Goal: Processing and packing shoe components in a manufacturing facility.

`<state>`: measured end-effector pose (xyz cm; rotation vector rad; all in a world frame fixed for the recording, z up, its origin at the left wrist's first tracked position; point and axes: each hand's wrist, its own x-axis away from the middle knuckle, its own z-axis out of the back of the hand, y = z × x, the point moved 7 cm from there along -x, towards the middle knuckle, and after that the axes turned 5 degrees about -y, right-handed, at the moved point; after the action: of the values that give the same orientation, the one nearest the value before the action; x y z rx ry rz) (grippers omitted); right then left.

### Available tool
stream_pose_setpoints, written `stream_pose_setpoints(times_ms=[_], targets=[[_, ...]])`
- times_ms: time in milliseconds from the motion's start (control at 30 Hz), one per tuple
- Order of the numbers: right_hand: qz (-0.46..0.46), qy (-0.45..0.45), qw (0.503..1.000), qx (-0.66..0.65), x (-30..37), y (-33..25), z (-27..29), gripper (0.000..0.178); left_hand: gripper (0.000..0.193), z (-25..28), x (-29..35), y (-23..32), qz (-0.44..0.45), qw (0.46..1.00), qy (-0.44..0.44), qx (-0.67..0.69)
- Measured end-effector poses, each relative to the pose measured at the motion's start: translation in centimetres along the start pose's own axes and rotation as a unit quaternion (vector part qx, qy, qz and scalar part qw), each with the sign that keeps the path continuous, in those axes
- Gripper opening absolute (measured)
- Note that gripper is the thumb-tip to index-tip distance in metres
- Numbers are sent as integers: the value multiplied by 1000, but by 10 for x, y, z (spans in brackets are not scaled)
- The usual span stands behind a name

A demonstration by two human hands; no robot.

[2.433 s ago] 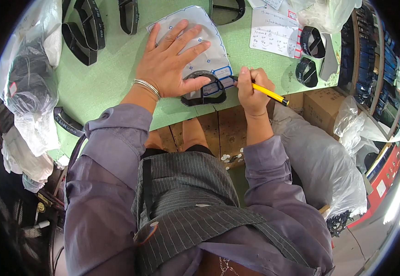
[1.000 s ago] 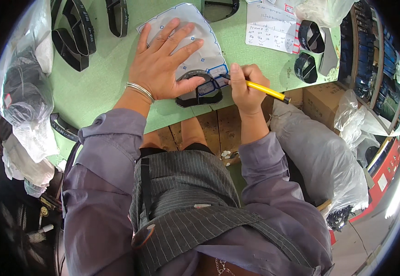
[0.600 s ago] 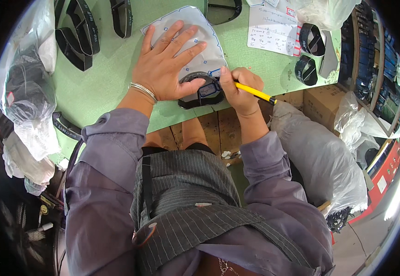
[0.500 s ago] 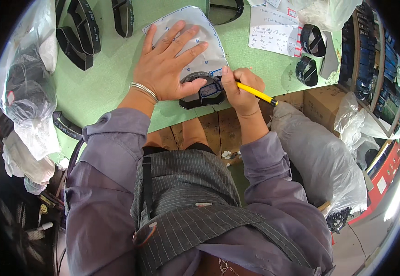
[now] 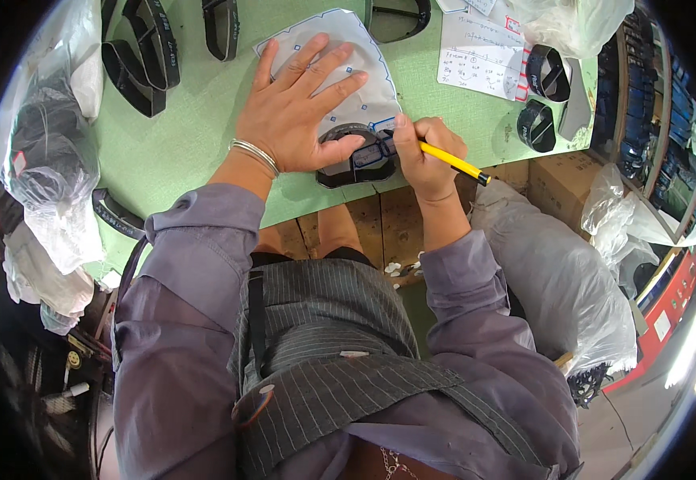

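Note:
My left hand (image 5: 293,116) lies flat with fingers spread on a white sheet (image 5: 373,72) edged with blue lines and dotted with small blue squares. Its thumb reaches over a black band-like frame (image 5: 357,178), which looks like a cutting die, at the table's near edge. In my right hand (image 5: 426,152) is a yellow pen (image 5: 453,162) with a black end pointing away to the right. The writing tip is hidden by my fingers, close to the frame's right side. Blue lines show inside the frame beside my left thumb.
Similar black frames (image 5: 156,48) lie at the back left, back middle and right of the green table (image 5: 180,152). Handwritten papers (image 5: 480,52) sit at the back right. Plastic bags hang at the left; a large grey-white sack (image 5: 556,264) and a cardboard box (image 5: 560,188) stand at the right.
The view has shifted slightly. My right hand and the pen have moved a little, with the pen still gripped. My left hand stays pressed on the sheet.

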<state>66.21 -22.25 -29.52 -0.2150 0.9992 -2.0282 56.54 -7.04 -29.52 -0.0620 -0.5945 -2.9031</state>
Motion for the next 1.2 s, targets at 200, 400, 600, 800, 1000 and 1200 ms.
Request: stream_pose_setpoints(times_ms=[200,400,600,800,1000,1200], targets=[[8,2,1000,-3,-2,-2,3,32,67,1,0,1,0,1000,3,1],[-69,10,997,-41,10,4,17,35,64,2,-1,1,-5,1000,10,9],[-36,-2,999,8,16,-2,10,35,67,1,-1,2,-10,1000,3,-2],[-14,-1,1000,9,16,-2,10,37,67,2,-2,3,-12,1000,5,-7],[-9,6,1000,-13,16,0,10,36,65,2,-1,3,-14,1000,9,-9],[-10,13,1000,5,17,-2,12,35,65,2,-2,3,-14,1000,10,-8]])
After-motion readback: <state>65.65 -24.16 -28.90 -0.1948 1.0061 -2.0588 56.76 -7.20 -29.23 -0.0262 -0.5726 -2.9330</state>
